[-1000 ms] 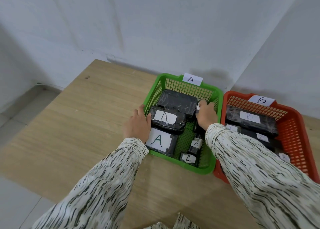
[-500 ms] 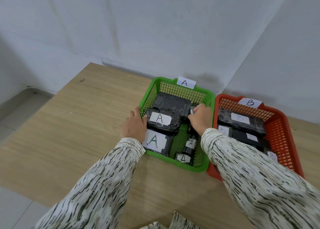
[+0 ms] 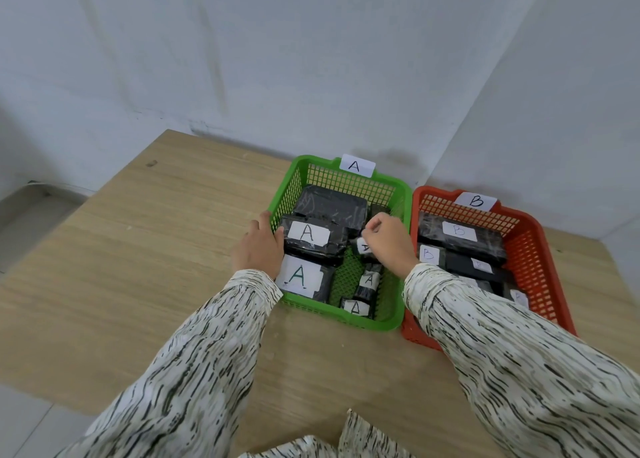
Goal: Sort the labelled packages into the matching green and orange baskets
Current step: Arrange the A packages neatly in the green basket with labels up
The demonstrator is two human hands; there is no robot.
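A green basket [image 3: 313, 167] with an "A" tag [image 3: 356, 165] holds several black packages with white A labels. Beside it on the right, an orange basket [image 3: 540, 250] tagged "B" [image 3: 476, 201] holds several black packages labelled B. My left hand [image 3: 258, 248] rests against the green basket's left wall, its fingers on the large A package [image 3: 311, 238]. My right hand [image 3: 389, 244] is inside the green basket, fingers closed on a small A-labelled package [image 3: 362, 248], most of which the hand hides.
Both baskets stand on a wooden table [image 3: 138, 267] in a corner of white walls. The table's left edge drops to a tiled floor [image 3: 31, 215]. Both patterned sleeves cross the table's near part.
My right hand has shifted from the green basket's back right corner toward its middle, carrying the small A package. My left hand stays on the basket's left side. The view has moved slightly.
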